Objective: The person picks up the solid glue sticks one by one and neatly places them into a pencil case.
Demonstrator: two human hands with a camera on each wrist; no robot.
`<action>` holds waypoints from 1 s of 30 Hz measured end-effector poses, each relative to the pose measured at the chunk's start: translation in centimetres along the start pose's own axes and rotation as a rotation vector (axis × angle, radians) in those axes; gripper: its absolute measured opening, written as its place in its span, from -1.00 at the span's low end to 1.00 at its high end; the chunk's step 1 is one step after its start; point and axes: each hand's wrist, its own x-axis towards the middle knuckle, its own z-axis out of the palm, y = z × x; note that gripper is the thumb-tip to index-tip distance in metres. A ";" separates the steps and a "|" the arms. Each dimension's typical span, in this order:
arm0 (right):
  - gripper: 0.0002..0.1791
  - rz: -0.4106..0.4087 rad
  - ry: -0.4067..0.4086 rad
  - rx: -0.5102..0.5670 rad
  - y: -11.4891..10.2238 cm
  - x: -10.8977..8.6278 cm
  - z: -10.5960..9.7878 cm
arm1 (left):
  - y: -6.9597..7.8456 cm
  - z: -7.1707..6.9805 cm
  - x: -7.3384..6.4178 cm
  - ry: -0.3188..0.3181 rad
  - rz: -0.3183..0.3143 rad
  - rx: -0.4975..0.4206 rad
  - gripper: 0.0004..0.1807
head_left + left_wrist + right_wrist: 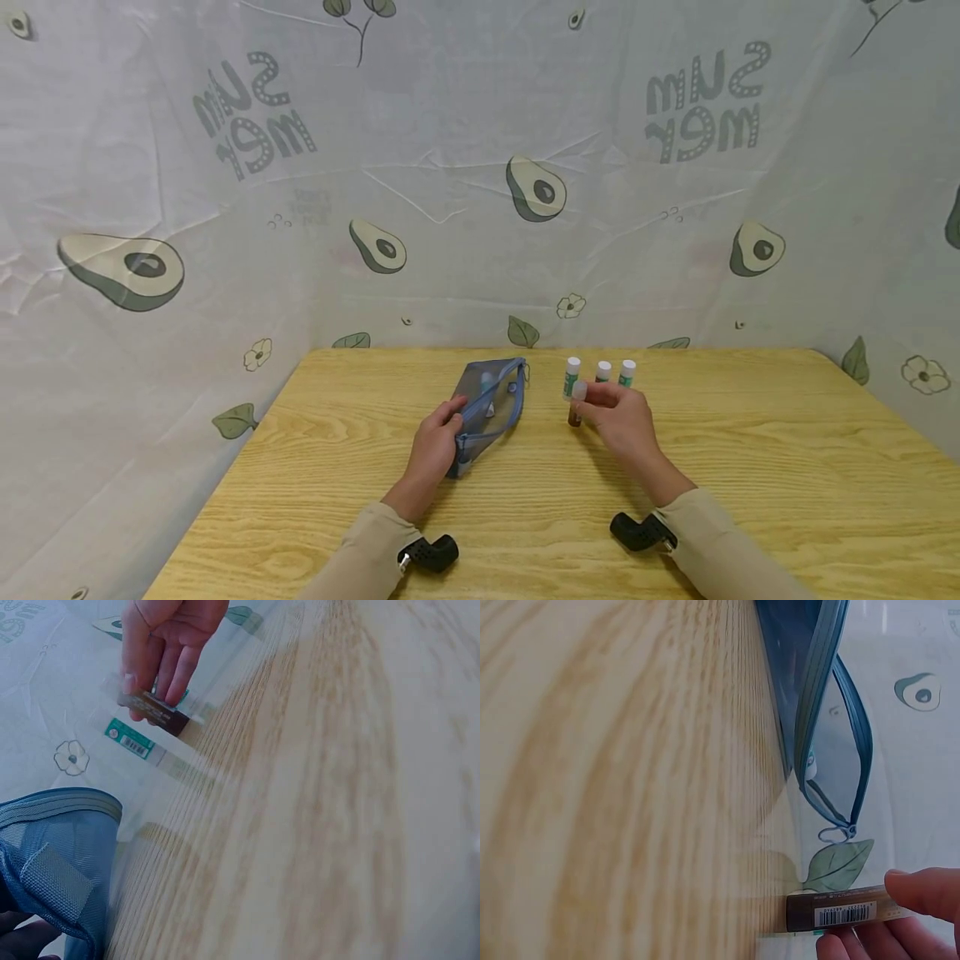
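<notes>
My left hand (435, 446) grips the near side of a blue-grey mesh zip pouch (471, 383), whose zipped mouth gapes toward the right. A small white-and-blue item (489, 392) shows inside through the mesh. To the right, my right hand (621, 417) pinches a lip balm tube (840, 909) between thumb and fingers. That tube has a dark brown body with a barcode and a pale cap; its lower end points down close over the table. In the left wrist view, left fingertips (26, 941) show at the pouch's edge.
Close behind the right hand stand a green-and-white tube (572, 379) and two more white-capped tubes, partly hidden by the fingers. The wood-grain table (337, 483) ends at a hanging avocado-print sheet (450, 167). A black wrist device (431, 552) sits on each sleeve.
</notes>
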 end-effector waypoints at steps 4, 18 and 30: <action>-0.55 0.010 0.008 -0.020 0.1 -0.1 0.1 | -0.2 0.0 -0.2 0.002 -0.007 -0.002 -0.51; -0.54 0.005 0.016 -0.002 -0.6 0.0 0.0 | -0.2 -0.2 0.0 0.002 0.000 -0.002 -0.51; -0.48 -0.053 -0.018 0.045 -2.7 0.6 -0.7 | 0.0 -0.1 0.2 0.008 0.002 -0.002 -0.52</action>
